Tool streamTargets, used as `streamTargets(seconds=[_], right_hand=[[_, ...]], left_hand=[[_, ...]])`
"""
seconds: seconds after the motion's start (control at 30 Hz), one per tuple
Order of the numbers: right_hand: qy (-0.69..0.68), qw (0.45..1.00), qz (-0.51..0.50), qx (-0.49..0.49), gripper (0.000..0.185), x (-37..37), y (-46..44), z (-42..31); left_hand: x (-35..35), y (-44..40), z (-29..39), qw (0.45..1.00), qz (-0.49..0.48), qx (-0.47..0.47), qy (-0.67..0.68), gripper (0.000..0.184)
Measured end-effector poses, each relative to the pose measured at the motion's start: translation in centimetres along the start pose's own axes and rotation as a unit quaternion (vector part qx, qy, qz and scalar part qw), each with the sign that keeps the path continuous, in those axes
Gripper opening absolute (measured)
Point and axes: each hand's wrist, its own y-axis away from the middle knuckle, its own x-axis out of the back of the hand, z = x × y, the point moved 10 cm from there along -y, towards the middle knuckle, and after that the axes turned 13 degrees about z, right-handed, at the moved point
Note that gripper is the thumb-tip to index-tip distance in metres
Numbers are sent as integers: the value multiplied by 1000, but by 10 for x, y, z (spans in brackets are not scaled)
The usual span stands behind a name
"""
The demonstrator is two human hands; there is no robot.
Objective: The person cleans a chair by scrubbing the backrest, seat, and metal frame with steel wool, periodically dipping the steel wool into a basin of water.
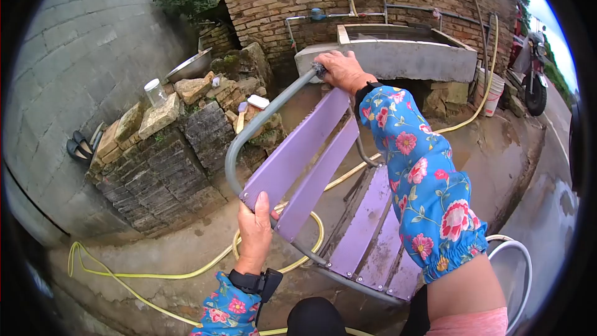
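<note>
A chair with purple slats (298, 143) and a grey metal tube frame (239, 143) stands tilted in front of me. My left hand (254, 230) grips the lower left corner of the backrest, its thumb on the slat and its fingers behind. At the top of the backrest, my right hand (345, 70) is closed over the tube's upper corner, pressing a dark grey scouring pad (319, 70) onto it. Brown dirt marks the purple seat slats (360, 224). Blue floral sleeves cover both forearms.
A yellow hose (205, 269) loops over the wet concrete around the chair. Left, a brick-and-stone ledge (161, 174) carries a jar (155, 93), a brush (241, 115) and a metal basin (189, 65). Behind stand a concrete trough (398, 62), a white bucket (491, 92) and a motorcycle (535, 81).
</note>
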Motion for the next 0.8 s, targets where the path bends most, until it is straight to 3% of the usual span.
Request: streamTargets(seconds=[0.07, 0.1, 0.17, 0.23, 0.33, 0.43, 0.5, 0.57, 0.67, 0.77, 0.8], right_hand=[[-2, 996, -7, -94, 30, -11, 5, 12], [-2, 996, -9, -94, 30, -9, 8, 8], [-85, 994, 52, 43, 33, 21, 9, -42], [-105, 983, 11, 150, 46, 40, 14, -97], [-122, 967, 40, 221, 51, 56, 17, -121], [-144, 968, 75, 193, 39, 41, 13, -91], [-102, 991, 58, 57, 33, 14, 7, -30], [-87, 989, -64, -103, 30, -15, 11, 24], [-164, 964, -66, -199, 33, -30, 19, 36], [-124, 971, -18, -206, 38, -17, 19, 21], [-108, 987, 14, -115, 41, -3, 13, 0]], left_hand=[[1, 3, -2, 1000, 6, 29, 9, 35], [1, 5, -2, 999, 5, 31, 9, 35], [0, 4, -1, 999, 4, 33, 22, 35], [0, 4, 1, 999, 3, 30, 19, 35], [-1, 4, 1, 999, 3, 32, 15, 35], [0, 2, -3, 999, 3, 33, 21, 35], [0, 4, -4, 999, 5, 28, 27, 34], [-1, 3, -2, 999, 10, 25, 29, 34], [0, 3, -4, 1000, 7, 20, 19, 33], [2, 4, 0, 1000, 0, 15, -2, 33], [3, 3, -1, 1000, 0, 12, -2, 33]])
